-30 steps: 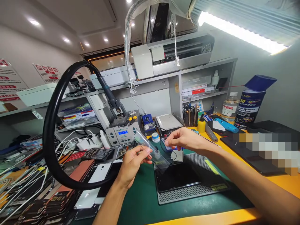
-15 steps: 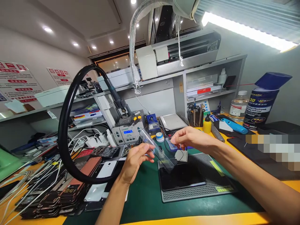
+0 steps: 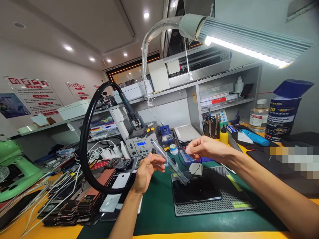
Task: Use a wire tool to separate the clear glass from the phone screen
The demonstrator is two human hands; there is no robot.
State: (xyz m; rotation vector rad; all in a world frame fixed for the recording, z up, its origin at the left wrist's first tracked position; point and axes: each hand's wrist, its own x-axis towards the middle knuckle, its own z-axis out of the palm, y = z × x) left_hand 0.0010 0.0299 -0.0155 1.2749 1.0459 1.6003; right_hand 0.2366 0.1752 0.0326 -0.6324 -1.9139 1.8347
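My left hand (image 3: 149, 171) has thumb and fingertips closed at the left side of a clear thin sheet (image 3: 171, 164), held tilted. A bright glare strip and thin dark edge lines show on it; its full outline is hard to make out. My right hand (image 3: 205, 148) pinches at the sheet's right side, other fingers curled in. The sheet's lower end overlaps the far left part of a phone (image 3: 196, 191) in view; I cannot tell if they touch. That phone lies flat, glossy black screen up, on a grey perforated mat (image 3: 179, 209). A small white piece (image 3: 196, 169) lies behind it.
Stacked phone parts (image 3: 84, 202) and white cables (image 3: 30, 189) lie left, under a thick black hose (image 3: 83, 142). A soldering station (image 3: 142, 144) stands behind. Right are a yellow bottle (image 3: 223, 136), a blue tool (image 3: 255, 137) and a spray can (image 3: 282, 116). A lamp (image 3: 249, 41) hangs above.
The view has shifted, so the room sits lower and further right. Both hands keep nearly the same pose around the clear sheet. The phone and mat show no movement of their own.
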